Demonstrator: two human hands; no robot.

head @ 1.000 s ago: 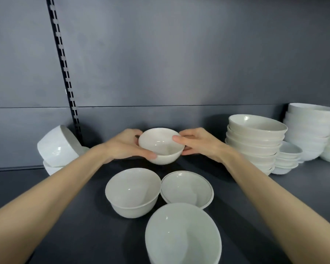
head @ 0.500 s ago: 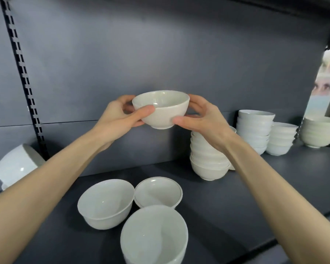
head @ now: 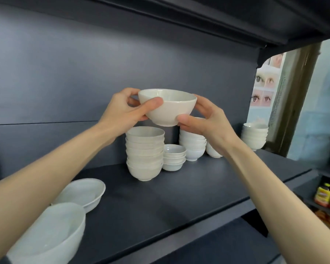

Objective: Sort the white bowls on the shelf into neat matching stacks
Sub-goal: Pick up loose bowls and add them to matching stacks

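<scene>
- Spanning everything below the grip, the dark shelf [head: 179, 197] carries the sorted stacks.
- Tall stack of cream bowls [head: 144, 155] stands directly under the grip, probably the matching destination.
- Cream bowl [head: 168, 109] is aloft and upright; the left hand [head: 122, 109] and right hand [head: 208, 122] each curl round a side, keeping it level for nesting.
- Half a second ago that stack sat right of the grip.

1. My left hand [head: 122, 109] and right hand [head: 208, 121] grip one white bowl [head: 168, 109] by its sides, upright, off the shelf [head: 179, 197].
2. Below it: tall stack [head: 144, 153]; small-bowl stack [head: 174, 156] just beside.
</scene>
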